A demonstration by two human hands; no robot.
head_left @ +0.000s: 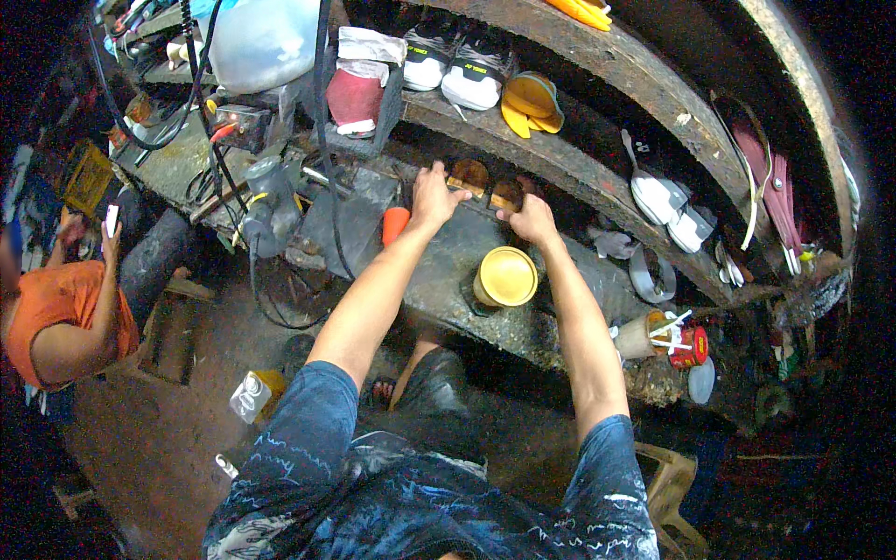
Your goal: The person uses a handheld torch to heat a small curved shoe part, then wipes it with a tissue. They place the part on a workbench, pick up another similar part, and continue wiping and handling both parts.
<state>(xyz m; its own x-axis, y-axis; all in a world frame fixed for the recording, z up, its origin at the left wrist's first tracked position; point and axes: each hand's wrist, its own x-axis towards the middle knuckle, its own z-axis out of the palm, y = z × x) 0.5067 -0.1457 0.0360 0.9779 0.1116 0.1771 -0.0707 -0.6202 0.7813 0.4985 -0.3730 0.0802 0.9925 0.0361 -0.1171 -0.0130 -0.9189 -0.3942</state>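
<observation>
Both my arms reach out over the dark, worn bench. My left hand [437,198] is closed at the side of a short brown piece with a tan edge [469,175], thumb along its near side. A similar brown piece [507,194] is gripped by my right hand [530,220], just to the right. The two pieces stand close together at the back of the bench; their exact kind is too small to tell. Between my forearms stands a round tin with a yellow lid [507,276]. An orange cone-shaped object [395,226] is beside my left wrist.
Shelves behind the bench hold white-and-black shoes [474,82], a yellow cap [532,105] and white sneakers [667,201]. A grey machine [269,217] with hanging cables is at left. A red can [689,346] stands at right. At far left, another person in orange [65,317] holds a phone.
</observation>
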